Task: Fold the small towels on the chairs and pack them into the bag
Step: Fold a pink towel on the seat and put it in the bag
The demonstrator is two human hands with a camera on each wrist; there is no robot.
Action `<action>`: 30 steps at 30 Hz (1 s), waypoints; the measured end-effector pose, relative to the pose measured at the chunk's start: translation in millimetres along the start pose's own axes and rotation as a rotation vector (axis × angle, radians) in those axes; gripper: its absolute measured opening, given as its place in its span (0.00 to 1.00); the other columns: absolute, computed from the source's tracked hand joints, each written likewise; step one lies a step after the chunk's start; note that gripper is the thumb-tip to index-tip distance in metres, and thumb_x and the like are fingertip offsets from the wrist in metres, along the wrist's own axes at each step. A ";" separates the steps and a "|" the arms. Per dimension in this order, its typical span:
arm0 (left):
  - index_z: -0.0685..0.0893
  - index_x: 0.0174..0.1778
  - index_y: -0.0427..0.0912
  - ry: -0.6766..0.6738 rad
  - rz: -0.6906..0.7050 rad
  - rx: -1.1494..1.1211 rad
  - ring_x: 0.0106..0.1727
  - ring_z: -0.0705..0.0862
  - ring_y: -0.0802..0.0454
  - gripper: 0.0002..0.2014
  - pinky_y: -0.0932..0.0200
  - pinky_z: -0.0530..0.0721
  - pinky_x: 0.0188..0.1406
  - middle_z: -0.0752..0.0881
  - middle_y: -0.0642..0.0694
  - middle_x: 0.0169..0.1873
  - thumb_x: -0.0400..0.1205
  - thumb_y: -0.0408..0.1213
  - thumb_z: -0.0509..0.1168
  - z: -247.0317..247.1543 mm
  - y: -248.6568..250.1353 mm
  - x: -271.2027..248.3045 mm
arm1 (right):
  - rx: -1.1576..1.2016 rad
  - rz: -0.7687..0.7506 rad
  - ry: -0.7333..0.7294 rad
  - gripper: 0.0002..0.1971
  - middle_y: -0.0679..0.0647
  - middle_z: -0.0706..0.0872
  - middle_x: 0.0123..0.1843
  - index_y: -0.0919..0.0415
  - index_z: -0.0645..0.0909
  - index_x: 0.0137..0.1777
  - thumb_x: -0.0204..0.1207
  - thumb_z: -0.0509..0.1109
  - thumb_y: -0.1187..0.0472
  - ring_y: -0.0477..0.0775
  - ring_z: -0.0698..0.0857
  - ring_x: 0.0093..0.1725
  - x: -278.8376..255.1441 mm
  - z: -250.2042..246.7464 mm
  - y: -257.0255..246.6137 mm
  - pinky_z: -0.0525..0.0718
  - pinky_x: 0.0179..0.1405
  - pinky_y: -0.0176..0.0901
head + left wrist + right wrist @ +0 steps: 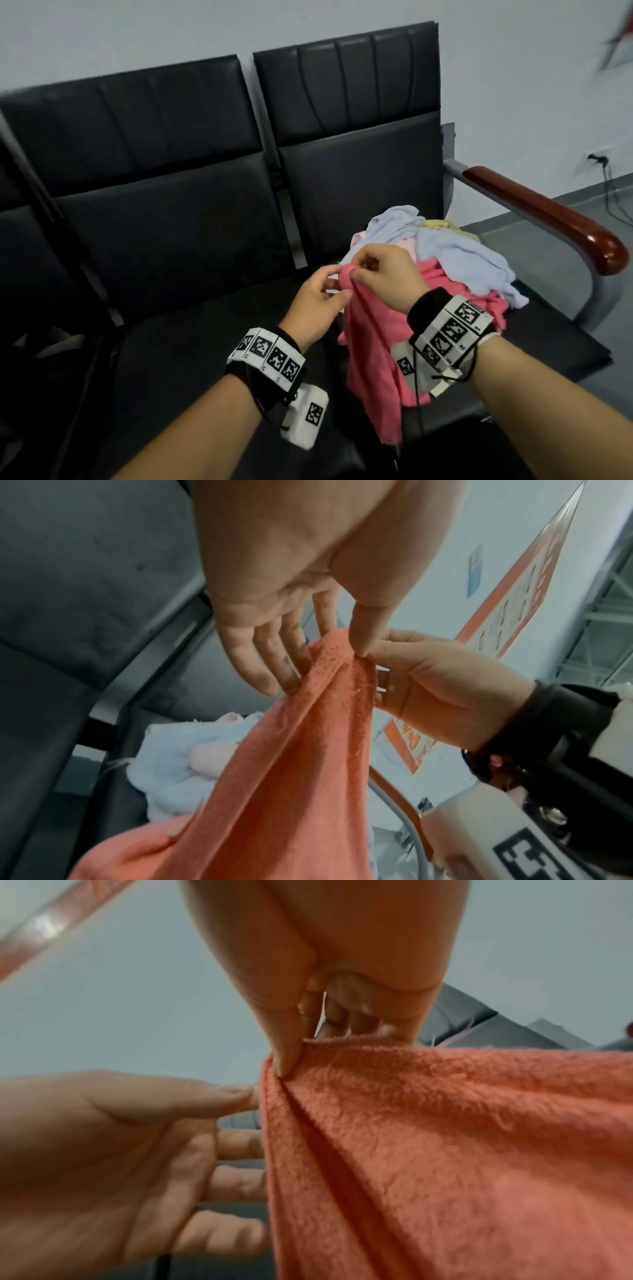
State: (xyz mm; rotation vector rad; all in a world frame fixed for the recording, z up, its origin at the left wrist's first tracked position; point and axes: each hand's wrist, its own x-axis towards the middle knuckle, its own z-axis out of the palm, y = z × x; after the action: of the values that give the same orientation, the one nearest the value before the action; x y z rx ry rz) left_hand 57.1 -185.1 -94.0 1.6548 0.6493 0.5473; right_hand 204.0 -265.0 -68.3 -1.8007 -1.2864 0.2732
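Two hands meet at the top edge of the pink towel (373,359): the right hand (387,277) pinches it, the left hand (311,308) only touches beside, fingers straight. Hanging bunched below that single pinch, it may slip onto the pile (462,257) just beyond.

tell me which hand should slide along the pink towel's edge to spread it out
Left, probably: the left hand only touches the pink towel with straight fingers, while the right hand pinches its edge.
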 end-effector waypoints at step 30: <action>0.85 0.41 0.37 0.222 0.222 0.154 0.37 0.81 0.53 0.08 0.41 0.83 0.40 0.87 0.36 0.38 0.79 0.39 0.67 -96.5 44.9 -116.0 | 0.133 -0.274 -0.140 0.07 0.45 0.90 0.36 0.53 0.82 0.40 0.77 0.73 0.64 0.39 0.86 0.37 -34.8 46.5 -159.3 0.80 0.43 0.33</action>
State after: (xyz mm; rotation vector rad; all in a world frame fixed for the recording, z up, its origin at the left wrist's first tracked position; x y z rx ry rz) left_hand -87.4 -200.4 -33.2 1.8393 0.6863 0.8686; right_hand 55.8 -258.1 13.9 -1.4948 -1.5569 0.3280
